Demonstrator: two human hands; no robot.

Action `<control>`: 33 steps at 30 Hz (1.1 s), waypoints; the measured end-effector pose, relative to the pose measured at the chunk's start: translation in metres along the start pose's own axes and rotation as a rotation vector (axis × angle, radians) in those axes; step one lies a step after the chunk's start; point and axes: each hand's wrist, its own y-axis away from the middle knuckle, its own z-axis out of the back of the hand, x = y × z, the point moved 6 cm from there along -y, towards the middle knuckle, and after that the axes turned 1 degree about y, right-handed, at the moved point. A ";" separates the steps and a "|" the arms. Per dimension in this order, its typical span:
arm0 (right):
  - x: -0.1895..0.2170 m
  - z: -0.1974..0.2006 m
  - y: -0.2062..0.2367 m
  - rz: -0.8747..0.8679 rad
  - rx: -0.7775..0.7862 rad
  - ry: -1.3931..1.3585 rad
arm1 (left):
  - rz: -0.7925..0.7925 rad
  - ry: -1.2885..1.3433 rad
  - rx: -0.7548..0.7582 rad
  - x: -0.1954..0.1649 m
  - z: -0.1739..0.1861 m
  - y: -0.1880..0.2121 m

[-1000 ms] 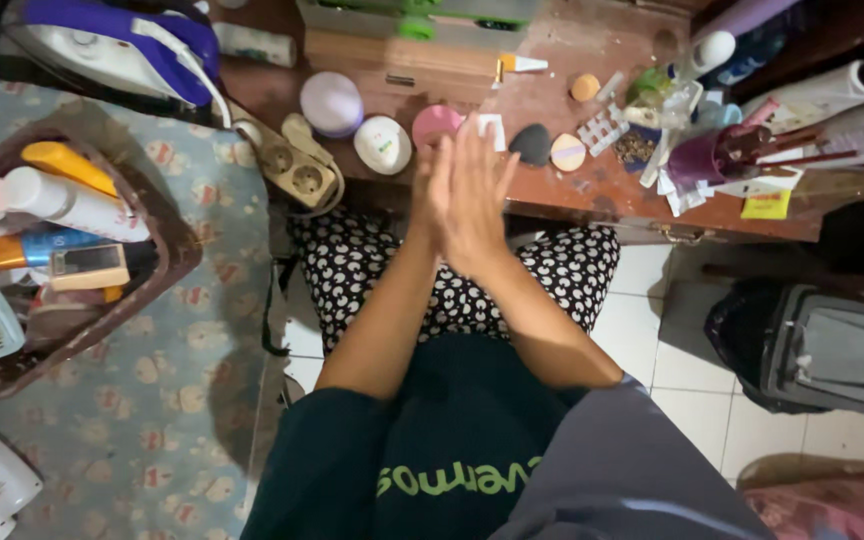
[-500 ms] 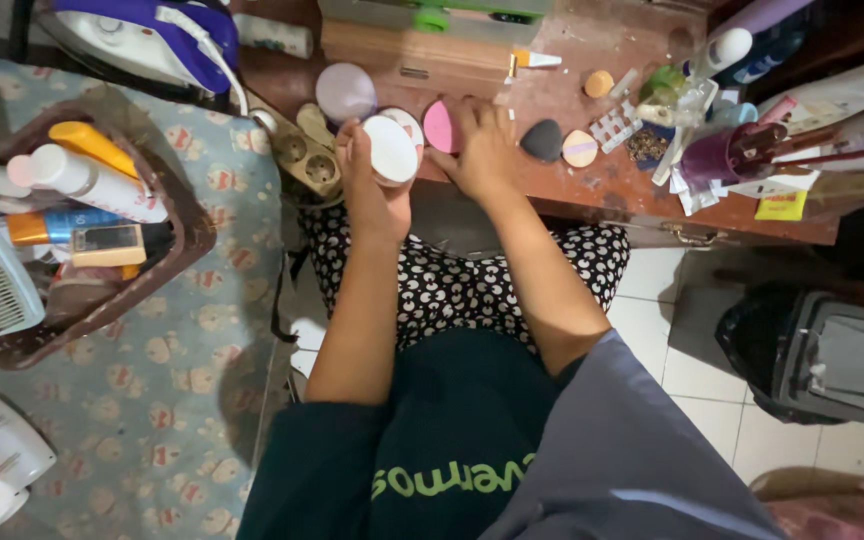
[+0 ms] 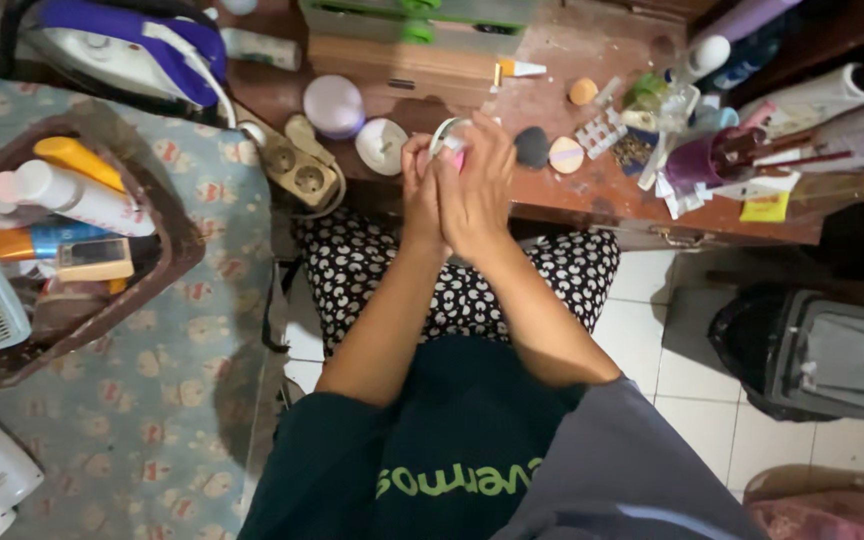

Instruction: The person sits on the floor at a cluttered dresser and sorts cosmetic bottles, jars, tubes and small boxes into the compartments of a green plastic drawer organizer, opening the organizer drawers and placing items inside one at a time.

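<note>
While both meet, left hand [image 3: 420, 195], right hand [image 3: 477, 185], round compact [image 3: 449, 135] at desk edge [image 3: 592, 215]

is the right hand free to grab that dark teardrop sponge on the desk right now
Probably not at once. The right hand is pressed against the left hand around a small round white container. The dark sponge lies just beside it, with nothing between.

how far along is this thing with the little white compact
Done: the round white compact is off the wooden desk and open, its lid tipped up. In hand: the left hand holds it while the right hand covers it, fingers at a pink piece inside. Left: the dark sponge, the pale sponge and the white dish lie untouched on the desk.
</note>
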 end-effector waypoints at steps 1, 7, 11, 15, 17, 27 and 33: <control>-0.005 0.003 -0.005 -0.055 -0.023 0.057 | 0.028 0.049 0.010 0.002 -0.002 0.005; -0.028 0.008 -0.033 -0.209 0.012 -0.081 | 0.090 0.178 0.069 -0.001 -0.020 0.018; -0.061 -0.009 -0.041 -0.243 0.005 -0.220 | 0.259 0.225 -0.051 0.008 -0.008 0.018; -0.137 0.004 -0.065 -0.287 -0.068 -0.009 | 0.364 0.358 -0.068 0.012 0.013 0.006; -0.155 -0.001 -0.088 -0.082 -0.055 0.235 | 0.388 0.403 -0.063 0.013 0.022 0.001; -0.190 -0.043 -0.089 -0.115 0.230 0.300 | 0.375 0.356 -0.082 0.025 0.010 -0.027; -0.217 -0.005 -0.081 -0.075 0.239 0.209 | 0.418 0.347 -0.113 0.044 0.001 -0.044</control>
